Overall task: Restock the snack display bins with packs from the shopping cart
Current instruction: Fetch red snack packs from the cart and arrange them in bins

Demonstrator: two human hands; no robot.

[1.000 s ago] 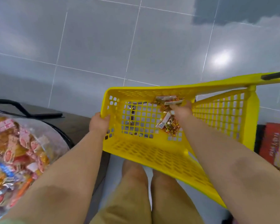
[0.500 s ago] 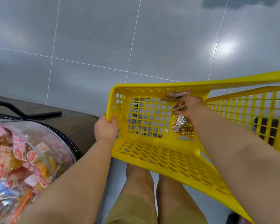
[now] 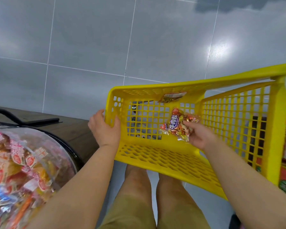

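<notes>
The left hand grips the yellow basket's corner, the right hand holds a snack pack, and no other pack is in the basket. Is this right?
Not quite: the head view shows a second pack inside the yellow basket, at its far wall. The left hand grips its corner and the right hand holds a snack pack.

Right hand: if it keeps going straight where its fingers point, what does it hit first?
Probably the lattice end wall of the yellow cart, just beyond the snack packs that the right hand grips. Depth is unclear, so treat this as a guess.
</notes>
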